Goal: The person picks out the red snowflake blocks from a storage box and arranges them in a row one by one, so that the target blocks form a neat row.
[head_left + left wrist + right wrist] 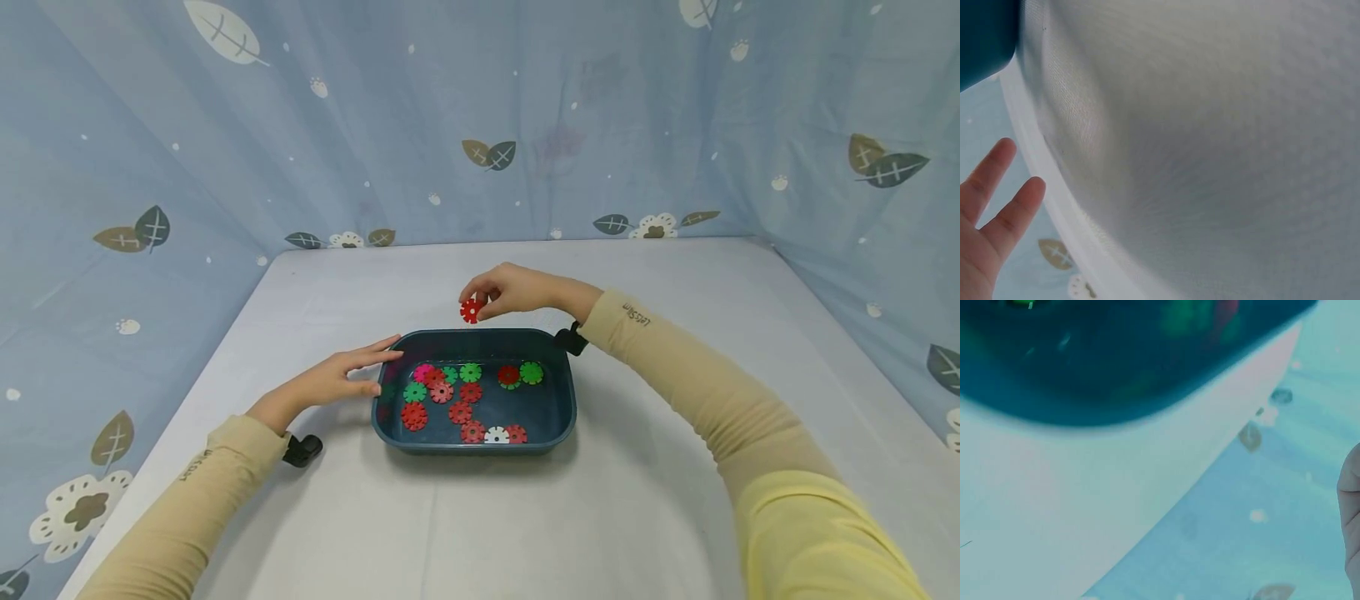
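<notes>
My right hand (521,290) pinches a red snowflake disc (467,312), a flat notched round with a hole at its centre, above the far rim of a dark teal plastic basin (480,448). Fingers spread, my left hand (330,379) touches the basin's left edge. Several loose discs lie inside the basin, among them red discs (460,412), green discs (532,372), a pink one and a white disc (497,436). Only part of the left hand (982,250) shows in the left wrist view. The right wrist view catches a sliver of the right hand (1352,519); the held disc is out of that view.
The basin stands on a table with a white cloth (480,525). A blue curtain (420,108) with leaf and flower prints hangs behind the table and along its sides. A small black wrist camera (303,451) is worn on the left wrist, another (572,340) on the right.
</notes>
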`<state>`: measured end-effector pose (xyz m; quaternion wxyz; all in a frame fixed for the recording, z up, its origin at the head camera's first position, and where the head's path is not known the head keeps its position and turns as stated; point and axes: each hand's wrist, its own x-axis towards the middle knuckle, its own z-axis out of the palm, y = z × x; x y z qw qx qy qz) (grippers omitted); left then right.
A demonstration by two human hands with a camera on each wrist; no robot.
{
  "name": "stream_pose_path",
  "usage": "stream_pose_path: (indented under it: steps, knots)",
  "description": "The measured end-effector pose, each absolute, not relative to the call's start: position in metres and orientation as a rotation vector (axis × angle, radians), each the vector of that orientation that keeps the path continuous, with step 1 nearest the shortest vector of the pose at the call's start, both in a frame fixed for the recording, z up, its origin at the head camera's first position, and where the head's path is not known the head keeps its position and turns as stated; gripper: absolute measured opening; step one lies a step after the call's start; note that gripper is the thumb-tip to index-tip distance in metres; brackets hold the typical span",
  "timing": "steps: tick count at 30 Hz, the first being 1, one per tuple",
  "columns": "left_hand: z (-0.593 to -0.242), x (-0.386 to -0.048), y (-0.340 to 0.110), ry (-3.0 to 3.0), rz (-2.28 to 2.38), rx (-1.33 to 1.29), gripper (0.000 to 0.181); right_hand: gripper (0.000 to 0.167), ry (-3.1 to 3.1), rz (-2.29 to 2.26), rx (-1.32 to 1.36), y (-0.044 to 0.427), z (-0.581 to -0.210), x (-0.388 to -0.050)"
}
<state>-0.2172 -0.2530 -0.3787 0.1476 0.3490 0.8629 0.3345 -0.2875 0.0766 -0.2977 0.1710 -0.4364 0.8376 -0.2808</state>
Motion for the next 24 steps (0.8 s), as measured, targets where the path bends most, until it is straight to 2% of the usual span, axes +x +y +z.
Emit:
stream_pose_path:
  steps: [11,18,24]
  knots:
    - [-0.379,-0.217,-0.253,2.449,0.998,1.005,0.056,0.037,2.472,-1.109,-0.882,0.117,-0.288,-0.299]
    - [-0.379,-0.216,-0.253,2.439,1.015,1.012,0.056,0.04,2.468,-1.348,-0.681,0.144,-0.295,-0.309]
    - [-0.379,-0.217,-0.253,2.448,1.006,0.999,0.056,0.043,2.559,-1.358,-0.574,0.158,-0.306,-0.314]
